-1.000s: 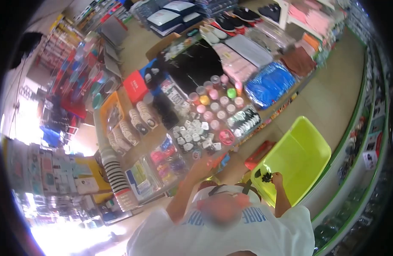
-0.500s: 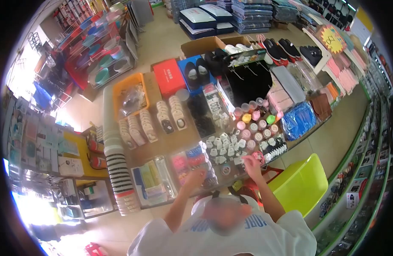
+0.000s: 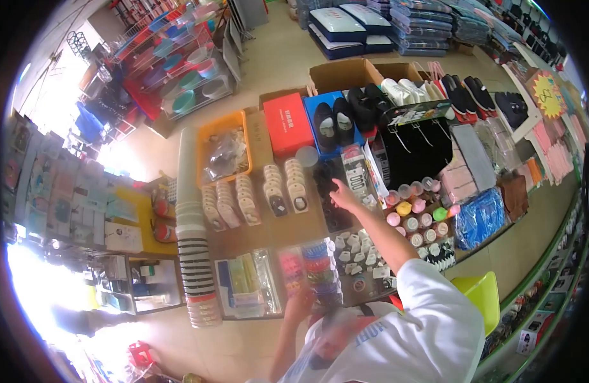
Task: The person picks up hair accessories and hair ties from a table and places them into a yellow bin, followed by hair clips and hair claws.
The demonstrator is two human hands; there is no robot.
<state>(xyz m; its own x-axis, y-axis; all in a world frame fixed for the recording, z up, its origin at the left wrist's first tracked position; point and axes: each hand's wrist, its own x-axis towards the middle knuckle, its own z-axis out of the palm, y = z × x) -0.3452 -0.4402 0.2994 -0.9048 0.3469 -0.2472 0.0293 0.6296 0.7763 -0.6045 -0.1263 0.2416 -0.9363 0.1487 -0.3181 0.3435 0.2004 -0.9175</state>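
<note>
My right hand (image 3: pixel 344 195) reaches over the middle of the table, fingers apart, with nothing visible in it. It is at the right edge of the dark small goods (image 3: pixel 329 220) and beside a white card pack of rings (image 3: pixel 355 169). My left hand (image 3: pixel 299 304) is low at the near edge, against the pink packs (image 3: pixel 292 267) and the stacked coloured coils (image 3: pixel 317 265). Its fingers are blurred, so their hold cannot be made out. White small pieces (image 3: pixel 355 252) lie between the coils and several small round jars (image 3: pixel 424 221).
An orange basket (image 3: pixel 248 137) and stacked cups (image 3: pixel 197 274) stand on the left. Behind are a red box (image 3: pixel 287 124) and black shoes (image 3: pixel 325 126). A yellow-green bin (image 3: pixel 483 297) is beside the table's near right side.
My right hand has moved forward and left, from the white pieces to the dark goods. My left hand stays near the coils, slightly lower. The whole view has shifted.
</note>
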